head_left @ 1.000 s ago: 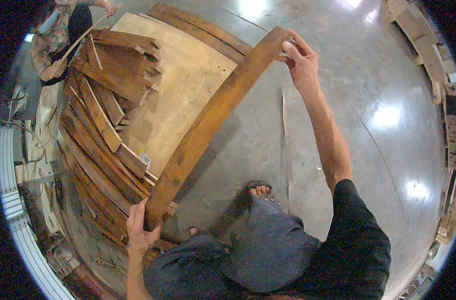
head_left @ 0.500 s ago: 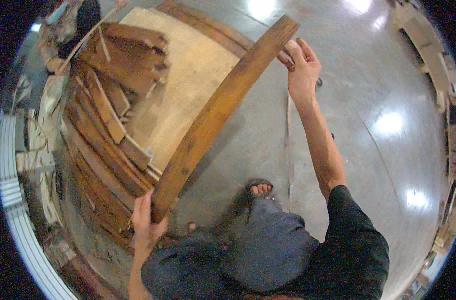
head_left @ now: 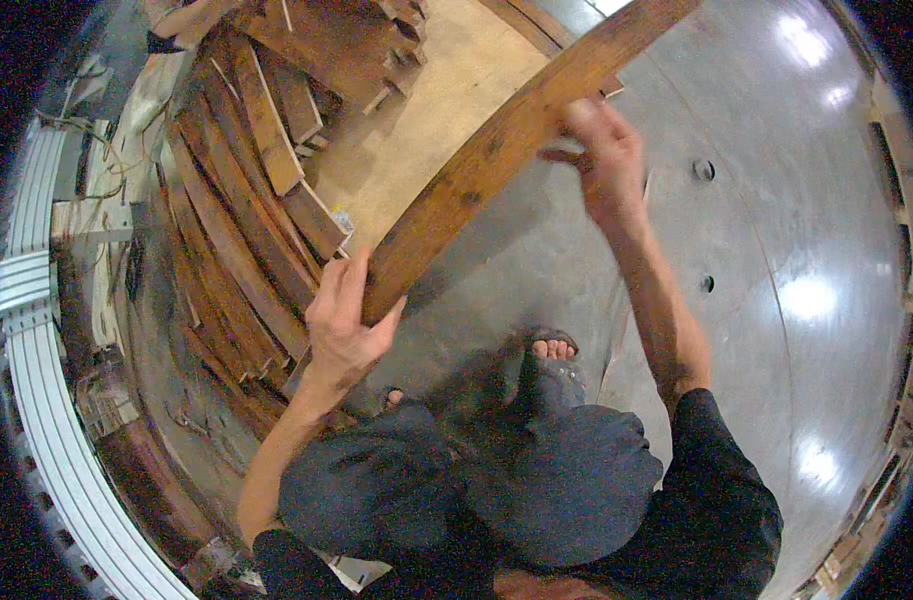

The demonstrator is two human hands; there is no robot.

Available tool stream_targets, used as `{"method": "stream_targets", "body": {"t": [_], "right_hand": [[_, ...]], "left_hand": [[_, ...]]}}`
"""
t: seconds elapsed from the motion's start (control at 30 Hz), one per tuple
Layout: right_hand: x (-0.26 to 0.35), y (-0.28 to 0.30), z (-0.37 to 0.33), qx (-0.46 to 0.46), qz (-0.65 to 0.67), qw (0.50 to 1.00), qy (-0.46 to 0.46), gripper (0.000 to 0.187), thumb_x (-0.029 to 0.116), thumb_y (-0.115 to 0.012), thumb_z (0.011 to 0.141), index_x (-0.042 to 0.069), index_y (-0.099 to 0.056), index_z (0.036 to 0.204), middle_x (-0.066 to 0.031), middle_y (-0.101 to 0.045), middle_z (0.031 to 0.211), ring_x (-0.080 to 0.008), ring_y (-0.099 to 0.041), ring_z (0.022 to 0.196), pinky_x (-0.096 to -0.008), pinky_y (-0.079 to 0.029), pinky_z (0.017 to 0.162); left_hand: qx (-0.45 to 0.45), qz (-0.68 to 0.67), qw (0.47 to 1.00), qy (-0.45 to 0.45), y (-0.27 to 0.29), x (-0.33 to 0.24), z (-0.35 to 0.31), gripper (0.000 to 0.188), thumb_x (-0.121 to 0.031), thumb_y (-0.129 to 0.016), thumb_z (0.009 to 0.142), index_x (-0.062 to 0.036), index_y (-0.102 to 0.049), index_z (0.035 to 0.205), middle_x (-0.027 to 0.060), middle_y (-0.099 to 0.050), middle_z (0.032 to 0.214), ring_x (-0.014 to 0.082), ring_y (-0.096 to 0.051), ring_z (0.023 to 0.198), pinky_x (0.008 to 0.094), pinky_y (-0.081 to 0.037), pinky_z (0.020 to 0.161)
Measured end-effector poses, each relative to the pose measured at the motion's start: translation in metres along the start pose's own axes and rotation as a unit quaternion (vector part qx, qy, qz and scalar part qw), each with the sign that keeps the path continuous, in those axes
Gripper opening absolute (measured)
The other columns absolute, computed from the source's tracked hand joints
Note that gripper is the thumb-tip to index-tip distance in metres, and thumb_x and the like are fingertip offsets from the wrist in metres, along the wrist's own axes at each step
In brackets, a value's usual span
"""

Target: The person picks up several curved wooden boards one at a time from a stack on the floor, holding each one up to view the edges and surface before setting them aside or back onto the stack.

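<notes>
A long brown wooden plank (head_left: pixel 476 165) slants from near my left side up to the far right, over the floor and a pale board (head_left: pixel 456 85). Its near end sits in my left hand (head_left: pixel 348 325), fingers along the left edge and thumb at the right. My right hand (head_left: pixel 608 165) is at the plank's right edge, farther along. Its fingers are smeared by motion, so whether they grip the wood is unclear. The far tip of the plank runs up to the top of the picture.
Several brown planks (head_left: pixel 241 220) lie in a stack on the left, with more boards (head_left: pixel 336 50) behind. A person's arm (head_left: pixel 191 22) shows at the upper left. Grey concrete floor (head_left: pixel 736 370) extends to the right. A ribbed pale metal strip (head_left: pixel 41 350) runs along the left rim.
The plank's far end has moved up and right. My left hand has risen with the near end. My right hand is now farther down along the plank from its far tip.
</notes>
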State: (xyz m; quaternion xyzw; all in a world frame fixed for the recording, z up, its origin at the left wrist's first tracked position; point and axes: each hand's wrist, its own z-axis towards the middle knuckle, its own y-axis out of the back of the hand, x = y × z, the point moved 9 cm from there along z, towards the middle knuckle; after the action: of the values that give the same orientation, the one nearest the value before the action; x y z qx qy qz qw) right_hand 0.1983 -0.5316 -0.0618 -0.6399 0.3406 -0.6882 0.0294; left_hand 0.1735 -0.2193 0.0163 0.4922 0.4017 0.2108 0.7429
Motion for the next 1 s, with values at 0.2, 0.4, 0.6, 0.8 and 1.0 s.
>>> {"method": "stream_targets", "body": {"t": [0.2,0.4,0.6,0.8,1.0], "right_hand": [[-0.030,-0.058,-0.033,0.080,-0.065,0.994,-0.022,0.036,0.019,-0.067,0.093,-0.002,-0.056,0.120,-0.0078,-0.068,0.100,-0.0157,-0.067,0.083,-0.0299,-0.057,0.071],[0.010,-0.042,-0.010,0.053,-0.043,0.995,0.068,0.031,0.019,-0.064,0.094,0.000,-0.058,0.119,-0.0067,-0.068,0.096,-0.0136,-0.065,0.079,-0.0283,-0.054,0.071],[0.002,-0.094,-0.024,0.019,-0.066,0.994,0.084,0.054,0.046,-0.065,0.090,0.006,-0.053,0.125,-0.0047,-0.064,0.102,-0.0149,-0.059,0.095,-0.0331,-0.047,0.080],[-0.019,-0.094,0.006,-0.118,0.068,0.990,0.041,0.050,0.046,-0.045,0.101,-0.001,-0.061,0.108,-0.0064,-0.063,0.098,-0.0183,-0.056,0.085,-0.0340,-0.046,0.078],[0.001,-0.097,-0.006,-0.084,-0.209,0.965,0.137,0.055,0.047,-0.042,0.102,-0.003,-0.061,0.091,-0.0032,-0.058,0.078,-0.0142,-0.049,0.074,-0.0353,-0.043,0.070]], "left_hand": [[-0.016,-0.042,0.998,-0.041,-0.009,-0.010,0.026,0.080,-0.011,-0.085,0.066,0.0007,-0.048,0.136,0.0218,-0.059,0.116,0.0382,-0.061,0.104,0.0416,-0.052,0.087],[0.056,-0.106,0.991,0.053,-0.008,0.007,0.019,0.070,-0.024,-0.085,0.069,0.0029,-0.053,0.125,0.0268,-0.061,0.114,0.0390,-0.063,0.103,0.0433,-0.051,0.086],[-0.010,-0.067,0.995,0.071,-0.016,-0.006,0.042,0.049,-0.022,-0.082,0.074,0.0012,-0.057,0.109,0.0211,-0.067,0.086,0.0381,-0.068,0.081,0.0435,-0.053,0.072],[-0.001,-0.053,0.994,0.092,-0.050,-0.021,0.057,0.051,-0.011,-0.076,0.072,0.0023,-0.052,0.115,0.0231,-0.063,0.088,0.0404,-0.065,0.086,0.0441,-0.052,0.073],[0.045,-0.275,0.955,0.099,-0.062,-0.012,0.051,0.041,-0.010,-0.075,0.067,0.0023,-0.053,0.098,0.0193,-0.066,0.085,0.0292,-0.067,0.078,0.0399,-0.052,0.071]]}}
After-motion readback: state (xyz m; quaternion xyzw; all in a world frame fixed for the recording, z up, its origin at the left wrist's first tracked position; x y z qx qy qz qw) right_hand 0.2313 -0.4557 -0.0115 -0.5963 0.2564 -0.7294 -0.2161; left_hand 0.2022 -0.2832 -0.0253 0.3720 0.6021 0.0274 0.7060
